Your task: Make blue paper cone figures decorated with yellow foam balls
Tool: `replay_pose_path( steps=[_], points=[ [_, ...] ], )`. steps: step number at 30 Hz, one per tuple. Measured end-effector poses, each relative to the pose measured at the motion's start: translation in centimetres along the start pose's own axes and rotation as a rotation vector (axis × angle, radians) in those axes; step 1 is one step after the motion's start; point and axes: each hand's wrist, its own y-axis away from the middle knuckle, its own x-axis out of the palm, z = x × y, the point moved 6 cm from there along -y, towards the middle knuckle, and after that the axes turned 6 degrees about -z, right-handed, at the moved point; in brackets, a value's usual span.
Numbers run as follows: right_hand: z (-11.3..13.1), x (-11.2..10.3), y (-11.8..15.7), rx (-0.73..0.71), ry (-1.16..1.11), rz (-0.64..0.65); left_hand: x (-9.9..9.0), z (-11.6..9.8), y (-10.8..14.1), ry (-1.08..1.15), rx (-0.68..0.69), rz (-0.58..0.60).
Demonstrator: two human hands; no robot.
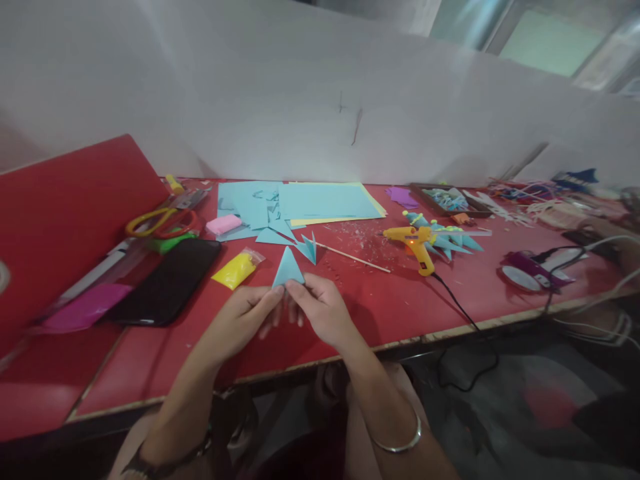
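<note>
A light-blue paper triangle [289, 267] points away from me, pinched at its near edge between both hands. My left hand [249, 311] is closed on its left corner, thumb on top. On the right corner my right hand [323, 305] grips with the thumb above and fingers below, partly hidden. Just beyond the triangle stands a folded blue paper piece [307, 249], close to a thin wooden stick [350, 256]. Flat blue paper triangles [274, 236] lie behind it. A yellow packet [237, 269] rests left of the hands.
Blue sheets [325, 200] lie at the back. A yellow glue gun [411, 240] with a cord lies right, before a spiky blue paper piece [457, 244]. A black phone [167, 283] and scissors [163, 223] are left. A tray [483, 212] sits back right; another person's arm [613, 233] is far right.
</note>
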Motion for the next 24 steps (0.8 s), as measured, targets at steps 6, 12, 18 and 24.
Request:
replay_pose_path(
  steps=[6,12,18,24],
  points=[
    [0.2,-0.2,0.2,-0.027,0.209,0.039,-1.5,-1.0,-0.3,-0.141,0.106,-0.295],
    [0.7,0.6,0.6,-0.047,0.337,0.175,-1.6,-1.2,0.1,-0.237,0.12,-0.469],
    [0.6,0.5,0.6,-0.067,0.27,0.113,-1.4,-1.7,0.2,-0.195,0.153,-0.496],
    [1.1,0.2,0.5,-0.098,0.307,0.051,-1.5,-1.2,0.0,-0.063,0.114,-0.508]
  ],
)
